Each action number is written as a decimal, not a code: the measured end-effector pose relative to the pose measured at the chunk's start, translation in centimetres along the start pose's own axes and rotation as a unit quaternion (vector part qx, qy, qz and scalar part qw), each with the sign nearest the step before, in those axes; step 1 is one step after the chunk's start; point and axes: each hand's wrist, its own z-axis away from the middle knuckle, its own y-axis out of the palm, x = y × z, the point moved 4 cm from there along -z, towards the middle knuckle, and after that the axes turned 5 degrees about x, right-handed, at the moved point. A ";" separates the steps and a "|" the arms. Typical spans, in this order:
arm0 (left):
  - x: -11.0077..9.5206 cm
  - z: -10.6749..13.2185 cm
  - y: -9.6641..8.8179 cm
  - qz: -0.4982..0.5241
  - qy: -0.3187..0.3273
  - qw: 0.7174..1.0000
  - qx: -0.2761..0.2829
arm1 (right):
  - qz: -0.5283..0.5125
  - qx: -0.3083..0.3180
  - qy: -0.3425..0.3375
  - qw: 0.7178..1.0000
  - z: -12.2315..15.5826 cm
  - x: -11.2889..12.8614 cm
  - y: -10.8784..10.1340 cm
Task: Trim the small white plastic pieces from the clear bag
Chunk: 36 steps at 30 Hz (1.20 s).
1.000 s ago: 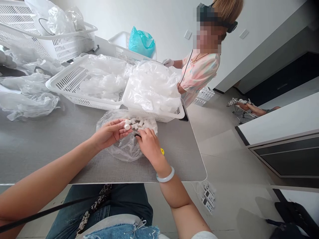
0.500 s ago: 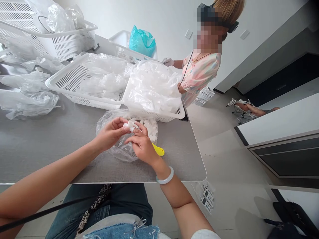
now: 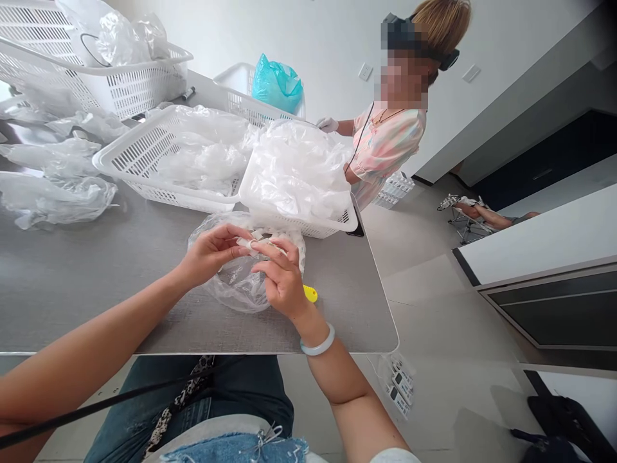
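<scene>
A: Light on my feed?
B: Bright, even, soft. I log faint shadows only, with glare on the clear plastic bag (image 3: 236, 283).
A: Edges?
B: Wide-lens bending; the white wall (image 3: 308, 32) leans, and the corners darken.

White plastic basket (image 3: 313, 225) just beyond the hands (image 3: 212, 254) (image 3: 284, 276)

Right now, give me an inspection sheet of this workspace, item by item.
Surface: grey tabletop.
Job's things: small white piece held up over a clear plastic bag of similar pieces.
Clutter: white slatted baskets heaped with plastic; loose clear plastic; yellow plastic item beside the bag.
Hands: left hand pinches the piece; right hand reaches it.
Cables: black cord across the left arm.
Surroundings: gloved co-worker beyond the table; teal bag in a basket.
</scene>
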 end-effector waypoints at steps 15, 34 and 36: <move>0.2 0.4 -0.2 -0.234 0.009 0.972 -0.028 | -0.312 -0.094 0.286 0.901 0.1 -1.9 0.1; -0.2 0.1 0.5 -0.146 -0.027 0.988 0.034 | 0.071 0.131 0.025 0.989 0.1 -0.3 1.8; -0.2 0.0 0.6 -0.183 0.005 0.982 0.035 | 0.036 0.139 0.047 0.988 -0.1 -0.1 2.0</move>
